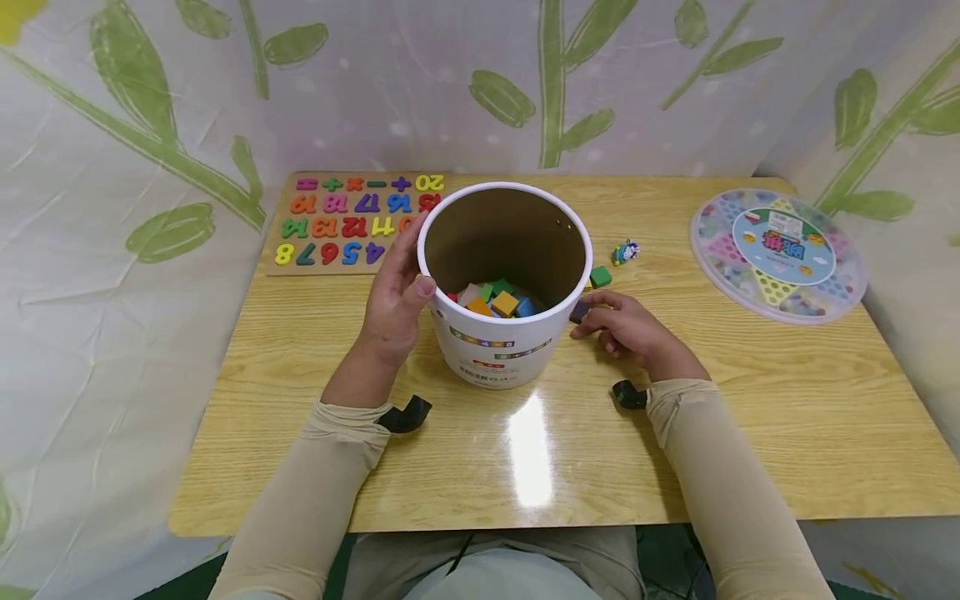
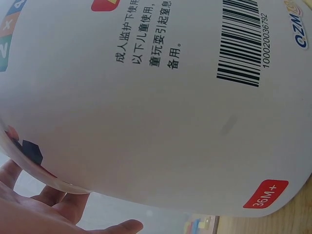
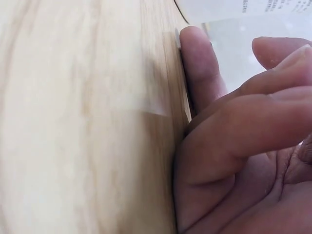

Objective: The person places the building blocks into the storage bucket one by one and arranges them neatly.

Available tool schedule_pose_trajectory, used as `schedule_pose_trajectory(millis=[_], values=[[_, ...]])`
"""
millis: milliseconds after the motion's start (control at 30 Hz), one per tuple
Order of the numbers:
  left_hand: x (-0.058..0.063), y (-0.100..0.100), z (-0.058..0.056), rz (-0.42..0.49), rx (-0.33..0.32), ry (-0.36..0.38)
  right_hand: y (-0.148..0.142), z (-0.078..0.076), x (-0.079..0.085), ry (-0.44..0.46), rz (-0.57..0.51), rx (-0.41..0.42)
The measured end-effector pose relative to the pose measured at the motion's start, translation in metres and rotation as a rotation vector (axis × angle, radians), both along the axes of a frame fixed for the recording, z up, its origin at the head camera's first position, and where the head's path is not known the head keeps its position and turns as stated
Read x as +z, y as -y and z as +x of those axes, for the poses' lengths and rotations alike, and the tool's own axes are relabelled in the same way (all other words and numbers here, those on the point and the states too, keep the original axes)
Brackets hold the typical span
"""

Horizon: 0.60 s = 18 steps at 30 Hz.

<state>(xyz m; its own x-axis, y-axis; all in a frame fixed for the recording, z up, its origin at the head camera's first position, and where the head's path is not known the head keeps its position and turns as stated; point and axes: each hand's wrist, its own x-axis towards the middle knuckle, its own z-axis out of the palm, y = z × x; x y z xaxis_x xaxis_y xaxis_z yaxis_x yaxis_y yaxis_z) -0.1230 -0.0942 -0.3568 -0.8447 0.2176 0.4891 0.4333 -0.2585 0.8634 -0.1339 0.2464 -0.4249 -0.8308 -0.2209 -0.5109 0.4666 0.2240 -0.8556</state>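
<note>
A white bucket (image 1: 495, 354) stands on the table, with several coloured blocks (image 1: 504, 303) inside. My left hand (image 1: 395, 287) holds its left side, thumb at the rim and fingers wrapped along the outside. The left wrist view is mostly filled by the bucket's wall (image 2: 146, 122), with the fingers (image 2: 68, 202) at the lower left. Right of the bucket, my right hand (image 1: 626, 327) pinches a small dark block (image 1: 579, 312) low over the table. In the right wrist view the curled fingers (image 3: 214, 141) lie against the tabletop, and the block is hidden.
A green block (image 1: 600, 277) and a small blue toy figure (image 1: 625, 252) lie beyond my right hand. A number puzzle board (image 1: 330, 223) sits at the back left, partly behind the bucket. At the back right is a round, flat game box (image 1: 780, 254). A painted wall backs the table (image 1: 750, 433).
</note>
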Motion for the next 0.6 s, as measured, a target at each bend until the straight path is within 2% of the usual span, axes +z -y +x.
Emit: schedule_pose_trajectory(millis=[200,400,600], values=[[-0.0005,0.0018,0.0009,-0.001,0.011,0.022,0.0019,0.0019,0.0013,-0.003,-0.017,0.012],[-0.0001,0.0016,0.0015,0.004,0.012,0.023,0.0083,0.0014,0.0003,0.01,-0.097,0.056],[0.0006,0.0002,0.0026,0.005,0.007,0.025,0.007,0.0027,0.0035,0.007,-0.105,0.02]])
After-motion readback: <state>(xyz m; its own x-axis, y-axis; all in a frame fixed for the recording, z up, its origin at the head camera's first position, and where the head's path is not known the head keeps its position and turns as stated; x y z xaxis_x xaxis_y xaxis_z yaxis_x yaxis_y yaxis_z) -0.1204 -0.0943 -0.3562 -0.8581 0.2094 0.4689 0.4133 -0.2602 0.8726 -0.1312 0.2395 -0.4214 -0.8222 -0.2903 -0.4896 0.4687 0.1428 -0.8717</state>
